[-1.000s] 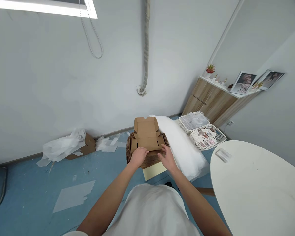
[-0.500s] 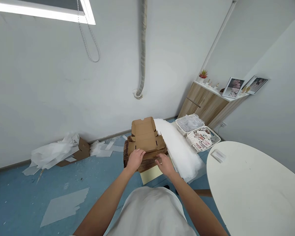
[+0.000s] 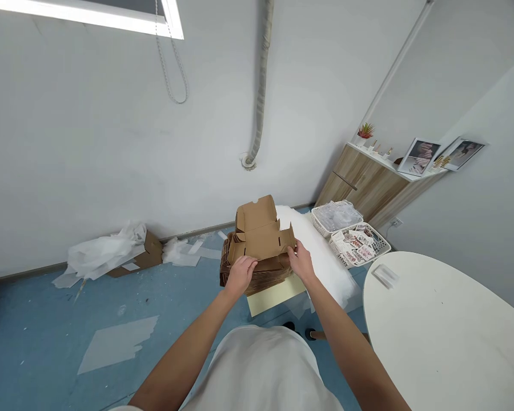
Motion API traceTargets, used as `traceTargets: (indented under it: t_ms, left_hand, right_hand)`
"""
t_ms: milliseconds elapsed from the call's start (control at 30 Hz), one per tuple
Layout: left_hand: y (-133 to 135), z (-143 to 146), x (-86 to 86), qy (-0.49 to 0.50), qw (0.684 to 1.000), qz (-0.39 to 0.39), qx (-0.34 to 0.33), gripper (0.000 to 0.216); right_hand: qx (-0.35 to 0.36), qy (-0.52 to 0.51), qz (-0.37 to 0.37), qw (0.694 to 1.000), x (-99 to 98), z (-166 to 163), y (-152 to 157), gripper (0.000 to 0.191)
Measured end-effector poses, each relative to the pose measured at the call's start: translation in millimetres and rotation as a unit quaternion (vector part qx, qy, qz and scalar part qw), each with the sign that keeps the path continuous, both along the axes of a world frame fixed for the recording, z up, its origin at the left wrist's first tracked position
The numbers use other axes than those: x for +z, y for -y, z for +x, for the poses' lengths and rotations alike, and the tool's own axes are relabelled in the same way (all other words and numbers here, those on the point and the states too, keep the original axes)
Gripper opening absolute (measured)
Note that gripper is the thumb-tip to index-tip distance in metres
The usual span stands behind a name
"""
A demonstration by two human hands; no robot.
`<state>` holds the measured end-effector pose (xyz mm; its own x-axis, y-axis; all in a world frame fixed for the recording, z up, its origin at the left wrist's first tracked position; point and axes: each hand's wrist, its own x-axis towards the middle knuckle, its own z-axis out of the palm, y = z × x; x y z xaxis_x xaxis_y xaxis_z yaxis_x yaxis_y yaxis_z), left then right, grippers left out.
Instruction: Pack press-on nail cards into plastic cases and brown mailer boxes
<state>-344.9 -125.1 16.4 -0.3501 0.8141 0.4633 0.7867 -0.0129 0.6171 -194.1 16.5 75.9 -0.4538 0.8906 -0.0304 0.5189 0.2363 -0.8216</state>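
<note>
A flat brown cardboard box blank (image 3: 260, 233) is lifted a little off a stack of the same blanks (image 3: 257, 275), which rests on a pale yellow board (image 3: 274, 294). My left hand (image 3: 241, 273) grips the blank's near left edge, fingers curled over it. My right hand (image 3: 300, 260) holds its right side flap, thumb on top. The blank tilts up toward the wall.
A roll of white foam sheet (image 3: 321, 257) lies right of the stack. Two white baskets (image 3: 352, 231) with small packets stand by a wooden cabinet (image 3: 364, 182). A round white table (image 3: 445, 331) is at the right. A torn carton with plastic wrap (image 3: 111, 254) lies left.
The top blank has come up off the stack and tilted. My right hand moved from the near edge to the right flap. The left hand stays on the near left edge.
</note>
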Motion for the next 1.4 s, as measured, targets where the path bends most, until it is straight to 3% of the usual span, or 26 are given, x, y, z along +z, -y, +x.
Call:
traceTargets:
  t_ms: [100, 200, 400, 567, 700, 1133, 1267, 1400]
  left_hand:
    - [0, 0, 0.8, -0.002, 1.0, 0.007, -0.007, 0.024]
    - [1, -1, 1.6, -0.017, 1.0, -0.001, 0.004, 0.023]
    - [6, -6, 0.4, -0.045, 0.997, -0.019, 0.059, 0.023]
    - [6, -12, -3.8, -0.034, 0.992, -0.016, 0.121, 0.038]
    - [5, -16, -4.4, -0.023, 0.986, -0.016, 0.162, 0.04]
    - [1, -18, 7.9, 0.009, 0.978, -0.071, 0.196, 0.059]
    - [-5, -11, 15.8, 0.097, 0.976, -0.041, 0.192, 0.071]
    - [-15, -4, 19.6, 0.288, 0.947, -0.001, 0.139, 0.065]
  right_hand:
    - [-0.015, -0.086, -0.132, 0.987, 2.1, -5, -1, 0.032]
    - [-0.037, -0.193, -0.227, 0.954, 4.1, -8, 1, 0.024]
    - [-0.049, -0.301, -0.268, 0.914, 11.9, -14, 5, 0.015]
    - [-0.073, -0.343, -0.308, 0.884, 20.6, -20, 3, 0.015]
    - [-0.065, -0.356, -0.312, 0.878, 26.1, -23, 3, 0.017]
    - [-0.102, -0.437, -0.25, 0.858, 51.0, -13, -8, 0.018]
    - [-0.1, -0.435, -0.249, 0.859, 55.3, 2, -11, 0.019]
    - [-0.136, -0.445, -0.231, 0.854, 55.4, 26, -12, 0.017]
